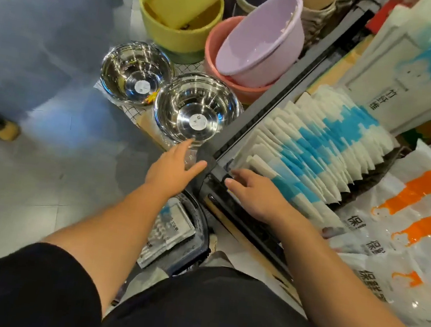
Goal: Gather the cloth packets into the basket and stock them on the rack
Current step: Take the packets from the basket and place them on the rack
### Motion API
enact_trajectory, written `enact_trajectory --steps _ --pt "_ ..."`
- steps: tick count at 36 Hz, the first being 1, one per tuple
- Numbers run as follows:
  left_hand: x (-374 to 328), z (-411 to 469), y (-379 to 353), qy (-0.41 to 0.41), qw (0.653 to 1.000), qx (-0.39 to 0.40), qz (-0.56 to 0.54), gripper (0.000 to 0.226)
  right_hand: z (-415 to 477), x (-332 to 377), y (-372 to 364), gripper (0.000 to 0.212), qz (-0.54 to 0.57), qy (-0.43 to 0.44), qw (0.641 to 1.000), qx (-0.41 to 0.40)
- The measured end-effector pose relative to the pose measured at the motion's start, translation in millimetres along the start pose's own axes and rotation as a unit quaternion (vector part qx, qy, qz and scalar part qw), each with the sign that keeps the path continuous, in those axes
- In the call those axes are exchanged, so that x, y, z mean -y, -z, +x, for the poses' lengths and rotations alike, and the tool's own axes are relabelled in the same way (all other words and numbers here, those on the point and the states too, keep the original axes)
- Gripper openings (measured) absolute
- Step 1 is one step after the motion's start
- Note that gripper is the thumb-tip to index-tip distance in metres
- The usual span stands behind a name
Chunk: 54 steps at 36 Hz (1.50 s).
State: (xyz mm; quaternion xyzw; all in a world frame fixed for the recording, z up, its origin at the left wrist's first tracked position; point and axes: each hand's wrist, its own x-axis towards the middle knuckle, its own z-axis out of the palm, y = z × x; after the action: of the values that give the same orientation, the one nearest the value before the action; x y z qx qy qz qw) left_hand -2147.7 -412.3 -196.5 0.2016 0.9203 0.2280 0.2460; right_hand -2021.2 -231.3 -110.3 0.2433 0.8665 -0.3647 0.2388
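Note:
A long row of white-and-blue cloth packets [318,148] stands upright on the black rack shelf [267,102]. My right hand [256,195] lies flat with straight fingers on the nearest packets at the shelf's front corner. My left hand [175,166] hovers open just left of that corner, fingers spread, holding nothing. Below my left forearm sits the dark basket [197,242] on the floor, with a few packets [169,230] lying in it.
Two steel bowls [196,110] sit on a wire grid left of the rack. Behind them are yellow [180,14], pink and lilac plastic basins. White-and-orange bags [412,239] lie right of the packets. A large white-and-blue pack [413,65] stands behind. Grey floor stretches left.

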Motion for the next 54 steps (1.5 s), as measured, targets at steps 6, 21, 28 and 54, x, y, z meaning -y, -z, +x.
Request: enact_trajectory --steps 6,21,28,54 --pt "89.5 -59.3 11.0 0.05 0.992 -0.036 0.112 0.082 16.9 37.7 -37.8 0.048 -0.162 0.128 0.975 -0.079" --pt "255.1 -184.0 -12.3 0.246 0.957 -0.075 0.131 0.084 84.9 80.0 -184.8 0.071 -0.433 0.272 0.859 -0.027" --pt "304.5 -187.8 -81.0 0.285 0.951 -0.071 0.096 0.083 138.5 49.0 -262.3 0.078 -0.443 0.236 0.862 0.073" --pt "501.6 -50.9 -462.8 0.302 0.952 -0.02 0.048 0.085 372.0 -197.1 -547.2 0.084 -0.491 0.169 0.83 0.204"
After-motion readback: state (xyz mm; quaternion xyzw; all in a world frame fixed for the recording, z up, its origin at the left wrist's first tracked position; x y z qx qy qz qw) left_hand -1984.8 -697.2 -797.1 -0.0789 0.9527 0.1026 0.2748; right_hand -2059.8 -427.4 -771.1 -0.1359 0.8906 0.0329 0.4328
